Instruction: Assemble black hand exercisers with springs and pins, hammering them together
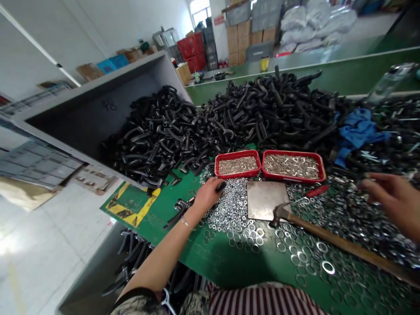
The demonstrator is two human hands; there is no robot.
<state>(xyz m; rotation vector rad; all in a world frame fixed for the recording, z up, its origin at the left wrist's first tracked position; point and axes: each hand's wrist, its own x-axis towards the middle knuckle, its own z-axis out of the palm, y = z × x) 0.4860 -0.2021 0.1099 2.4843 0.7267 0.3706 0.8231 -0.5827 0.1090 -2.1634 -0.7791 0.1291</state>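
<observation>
My left hand (206, 193) is closed around a small black part (221, 187), whose end sticks out past the fingers. It hovers at the left edge of a spread of small silver washers and nuts (229, 203). On the far right, my right hand (395, 199) has thumb and forefinger pinched together above a heap of dark shiny metal parts (354, 205); whatever is between the fingertips is too small to name. Between the hands lie a flat steel plate (264, 199), a wooden-handled hammer (323, 234) with its head on the plate's corner, and a red-handled screwdriver (317, 191).
Two red trays, one with tiny metal pieces (238, 176) and one with small pins (293, 179), stand behind the plate. A large pile of black curved handles (259, 109) spills from a tipped grey bin (114, 78). Flat rings (328, 267) lie in front; a blue cloth (357, 129) rests right.
</observation>
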